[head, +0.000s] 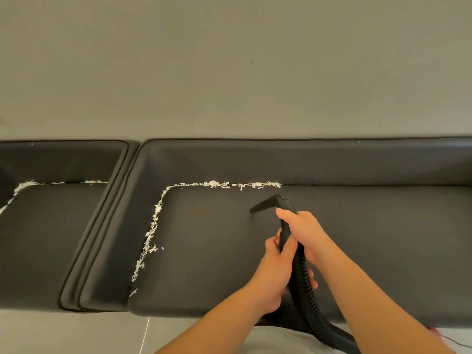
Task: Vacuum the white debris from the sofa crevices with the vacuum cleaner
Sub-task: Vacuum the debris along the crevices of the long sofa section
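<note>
Both hands, right hand (304, 231) and left hand (274, 272), grip the vacuum hose (300, 272); nozzle (264, 204) hovers mid-cushion. White debris (224, 184) sits at 11 o'clock (crevice untouched there), so next: tip into the seam.

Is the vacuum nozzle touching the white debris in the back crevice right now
No, the nozzle sits apart from the white debris, over bare seat cushion in front of that crevice.

Dark grey sofa (357, 238); white debris (222, 184); black ribbed hose (304, 277); beige wall (229, 60).
</note>
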`<state>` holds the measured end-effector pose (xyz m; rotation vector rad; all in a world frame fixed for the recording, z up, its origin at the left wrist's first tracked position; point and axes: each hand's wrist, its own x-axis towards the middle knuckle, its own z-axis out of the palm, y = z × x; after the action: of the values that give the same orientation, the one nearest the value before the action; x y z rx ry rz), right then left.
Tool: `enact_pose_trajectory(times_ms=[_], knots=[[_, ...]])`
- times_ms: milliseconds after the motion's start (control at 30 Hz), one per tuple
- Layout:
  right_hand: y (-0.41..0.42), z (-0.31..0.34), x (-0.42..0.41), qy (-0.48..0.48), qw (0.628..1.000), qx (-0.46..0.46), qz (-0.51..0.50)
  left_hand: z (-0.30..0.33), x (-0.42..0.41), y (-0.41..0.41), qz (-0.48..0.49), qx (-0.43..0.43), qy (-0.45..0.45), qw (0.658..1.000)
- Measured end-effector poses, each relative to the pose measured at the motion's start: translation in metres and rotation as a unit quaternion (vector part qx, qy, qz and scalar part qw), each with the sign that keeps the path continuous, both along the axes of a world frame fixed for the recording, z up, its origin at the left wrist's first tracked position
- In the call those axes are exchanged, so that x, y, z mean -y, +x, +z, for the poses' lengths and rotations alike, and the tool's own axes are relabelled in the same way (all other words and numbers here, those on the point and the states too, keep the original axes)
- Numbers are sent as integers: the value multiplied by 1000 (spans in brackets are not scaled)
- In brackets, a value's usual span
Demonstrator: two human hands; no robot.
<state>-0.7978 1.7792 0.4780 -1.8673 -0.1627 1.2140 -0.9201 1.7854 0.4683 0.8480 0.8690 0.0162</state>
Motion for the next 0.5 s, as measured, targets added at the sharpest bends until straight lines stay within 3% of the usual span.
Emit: enact_pose_trajectory(times_ms=[233, 500], knots=[[-37, 33, -11, 36, 997, -57, 28, 54, -21, -47, -36, 11, -10, 999], [-42, 45, -15, 65, 998, -16, 2, 58, -21, -49, 1, 51, -18, 999]])
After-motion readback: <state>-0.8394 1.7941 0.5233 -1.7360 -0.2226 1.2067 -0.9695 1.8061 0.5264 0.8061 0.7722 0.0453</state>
